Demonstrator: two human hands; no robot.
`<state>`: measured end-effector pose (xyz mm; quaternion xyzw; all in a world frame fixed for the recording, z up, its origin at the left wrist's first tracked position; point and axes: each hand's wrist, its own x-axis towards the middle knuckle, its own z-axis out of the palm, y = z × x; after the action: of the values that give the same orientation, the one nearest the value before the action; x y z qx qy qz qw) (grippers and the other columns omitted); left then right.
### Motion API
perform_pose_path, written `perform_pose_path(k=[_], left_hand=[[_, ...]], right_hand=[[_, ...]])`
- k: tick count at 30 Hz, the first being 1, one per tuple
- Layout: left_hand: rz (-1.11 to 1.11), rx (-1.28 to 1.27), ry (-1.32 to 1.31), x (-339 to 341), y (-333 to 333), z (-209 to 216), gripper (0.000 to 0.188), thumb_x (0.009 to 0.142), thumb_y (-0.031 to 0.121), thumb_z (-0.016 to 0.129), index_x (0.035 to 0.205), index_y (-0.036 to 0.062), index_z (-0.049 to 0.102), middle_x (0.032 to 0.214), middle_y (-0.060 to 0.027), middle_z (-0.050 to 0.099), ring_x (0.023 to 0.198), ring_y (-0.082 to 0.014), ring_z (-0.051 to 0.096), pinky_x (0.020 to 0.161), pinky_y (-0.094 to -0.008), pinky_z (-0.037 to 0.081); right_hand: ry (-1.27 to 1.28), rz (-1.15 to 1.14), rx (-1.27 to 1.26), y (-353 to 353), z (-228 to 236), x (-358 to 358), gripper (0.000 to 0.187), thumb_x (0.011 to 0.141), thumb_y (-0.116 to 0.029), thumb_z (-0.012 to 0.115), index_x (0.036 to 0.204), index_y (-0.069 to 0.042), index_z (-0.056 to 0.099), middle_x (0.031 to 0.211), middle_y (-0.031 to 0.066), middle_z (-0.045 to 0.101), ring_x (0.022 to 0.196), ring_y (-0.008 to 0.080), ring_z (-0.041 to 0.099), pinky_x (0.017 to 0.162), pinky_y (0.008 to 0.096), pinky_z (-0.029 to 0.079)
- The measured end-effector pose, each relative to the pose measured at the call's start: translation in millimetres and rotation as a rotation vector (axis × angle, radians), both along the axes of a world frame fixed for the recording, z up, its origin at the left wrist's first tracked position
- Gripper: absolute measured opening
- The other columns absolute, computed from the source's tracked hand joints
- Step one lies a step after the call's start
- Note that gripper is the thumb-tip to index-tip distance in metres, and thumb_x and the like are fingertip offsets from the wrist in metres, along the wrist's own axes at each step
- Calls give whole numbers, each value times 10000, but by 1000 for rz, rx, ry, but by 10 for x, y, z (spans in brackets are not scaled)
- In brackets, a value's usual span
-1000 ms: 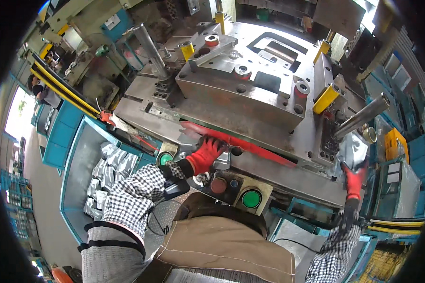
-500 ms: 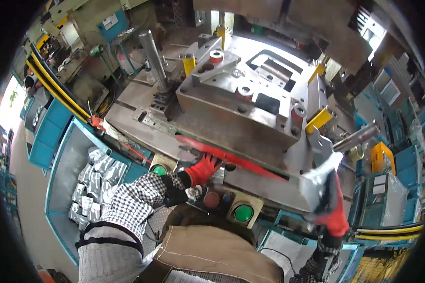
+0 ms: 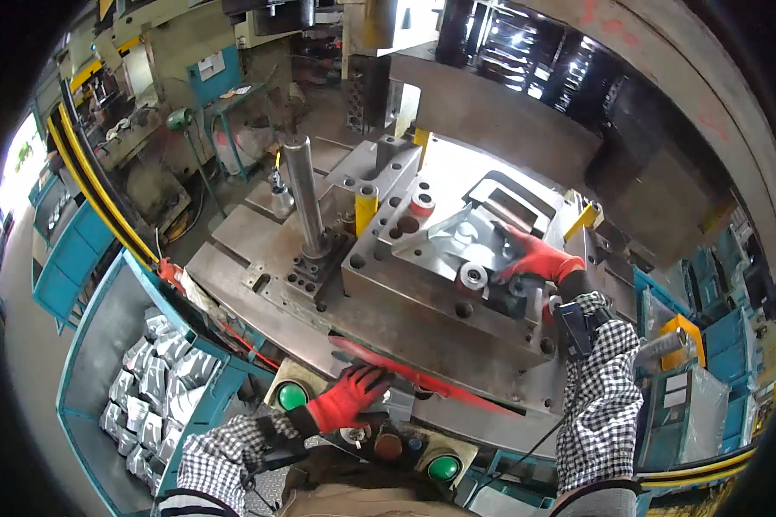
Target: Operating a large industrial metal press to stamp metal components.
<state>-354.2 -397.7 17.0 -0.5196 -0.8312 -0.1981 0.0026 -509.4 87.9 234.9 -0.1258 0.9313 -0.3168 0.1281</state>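
My right hand point(image 3: 539, 258), in a red glove with dark fingertips, grips the right edge of a shiny shaped sheet-metal part point(image 3: 457, 239). That part is over the top of the steel die block point(image 3: 422, 289), close to its round guide bushings; whether it lies fully flat I cannot tell. My left hand point(image 3: 349, 398), gloved the same way, rests at the near edge of the press bed with its fingers stretched out and nothing visibly held. Just beyond its fingertips runs a long red strip point(image 3: 440, 384) along the bed edge.
Below the bed edge, a control panel carries green buttons point(image 3: 444, 468) and a red one point(image 3: 388, 446). At the left stands a blue bin point(image 3: 82, 379) of formed metal parts point(image 3: 159, 375). A steel post point(image 3: 302, 194) rises left of the die. Yellow-black guard bars point(image 3: 103, 185) flank the press.
My right hand has swung from the lower right up onto the die, bringing the sheet-metal part with it. The view has tilted upward. My left hand stays near the bed edge.
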Motion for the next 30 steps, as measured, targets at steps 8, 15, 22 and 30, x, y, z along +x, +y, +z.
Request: perform_pose_path(k=[8, 15, 22, 30], left_hand=[[370, 324, -133, -174, -902, 742, 752, 819, 274, 804, 1503, 46, 587, 1313, -195, 666, 1212, -370, 631, 1022, -488, 504], [1064, 612, -318, -208, -2050, -178, 284, 946, 56, 700, 1212, 42, 800, 947, -58, 803, 819, -114, 707, 739, -305, 566], [974, 856, -1012, -267, -2829, -1553, 444, 1038, 146, 662, 1473, 61, 636, 1283, -60, 753, 1062, -144, 694, 861, -331, 572], [859, 658, -1253, 61, -2258, -2018, 843, 829, 85, 900, 1562, 2, 492, 1429, -105, 669, 1249, -228, 660, 1071, -370, 549]], right_hand=[[155, -32, 56, 118, -318, -101, 884, 939, -347, 808, 1678, -151, 365, 1646, 235, 464, 1504, 390, 470, 1227, 436, 395], [321, -311, -520, -874, 238, 1364, 569, 916, -221, 806, 1433, -53, 638, 1378, 151, 688, 1239, 279, 648, 1059, 395, 517], [-589, -371, -305, -125, -2189, 4778, 763, 907, -336, 827, 1521, -25, 497, 1470, 170, 621, 1340, 291, 587, 1119, 406, 474], [-167, -752, -741, -1427, -3929, 5112, 1030, 868, -453, 886, 1612, 13, 347, 1550, 222, 574, 1446, 335, 546, 1177, 435, 451]])
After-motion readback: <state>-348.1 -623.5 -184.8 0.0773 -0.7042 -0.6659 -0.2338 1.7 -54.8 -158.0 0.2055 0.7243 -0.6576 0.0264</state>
